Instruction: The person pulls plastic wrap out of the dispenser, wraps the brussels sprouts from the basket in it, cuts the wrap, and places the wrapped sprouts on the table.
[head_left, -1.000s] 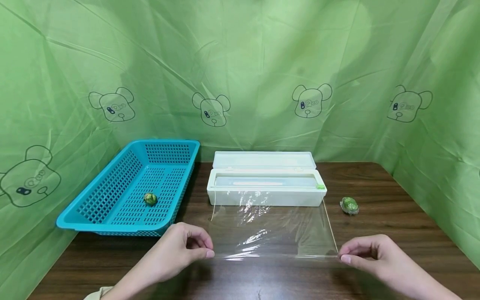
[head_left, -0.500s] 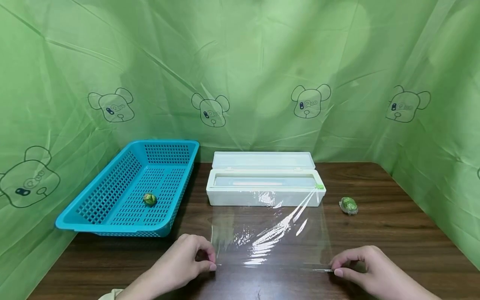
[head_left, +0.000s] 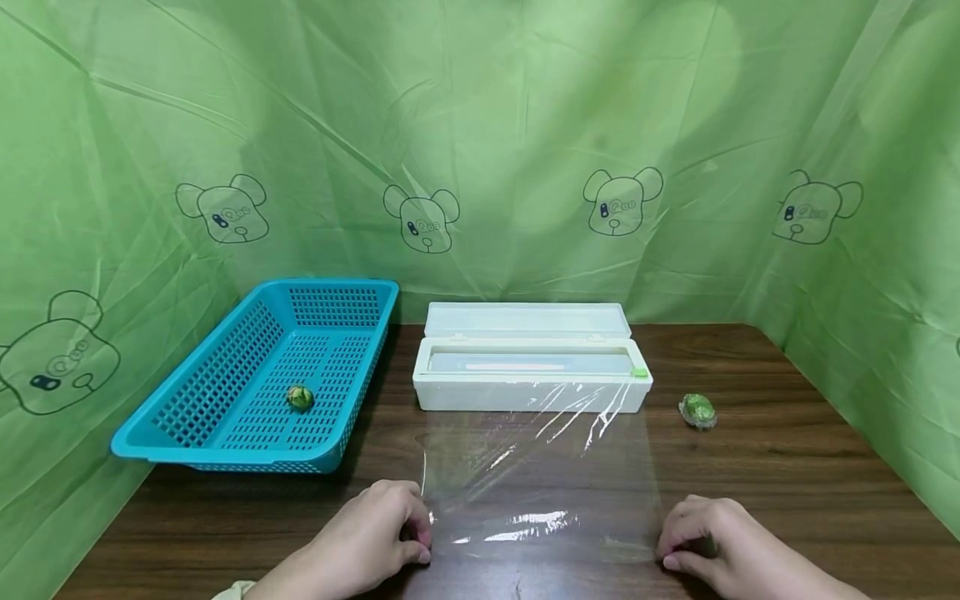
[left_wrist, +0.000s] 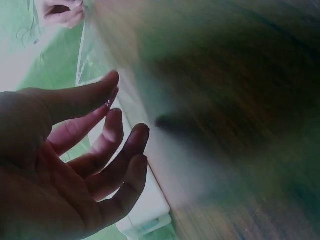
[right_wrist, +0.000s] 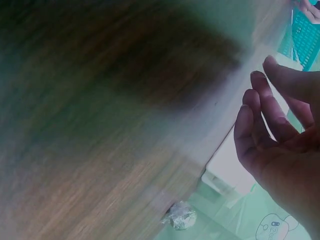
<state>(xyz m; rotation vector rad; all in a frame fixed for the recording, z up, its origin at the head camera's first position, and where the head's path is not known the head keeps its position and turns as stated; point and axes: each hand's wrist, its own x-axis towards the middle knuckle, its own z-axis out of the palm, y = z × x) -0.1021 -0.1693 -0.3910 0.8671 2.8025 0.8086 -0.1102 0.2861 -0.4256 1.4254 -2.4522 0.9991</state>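
A clear sheet of cling film (head_left: pixel 540 475) stretches from a white dispenser box (head_left: pixel 532 393) toward the front of the table. My left hand (head_left: pixel 375 533) pinches its near left corner between thumb and index finger, low over the tabletop; the other fingers (left_wrist: pixel 131 145) curve loosely in the left wrist view. At the near right corner, my right hand (head_left: pixel 720 542) pinches the film the same way. The box's lid (head_left: pixel 528 319) is tipped back, and a green slider (head_left: pixel 638 372) sits at the right end of its rim.
A blue plastic basket (head_left: pixel 352 433) at left holds one small green Brussels sprout (head_left: pixel 300 398). Right of the box lies a film-wrapped green sprout (head_left: pixel 698 410) on the dark wooden table (head_left: pixel 795 467). Green cloth (head_left: pixel 517 125) walls surround the back and sides.
Both hands have moved nearer the front edge and lower, drawing more film out of the box. The right hand also shifted slightly left. Basket, box and sprouts stayed put.
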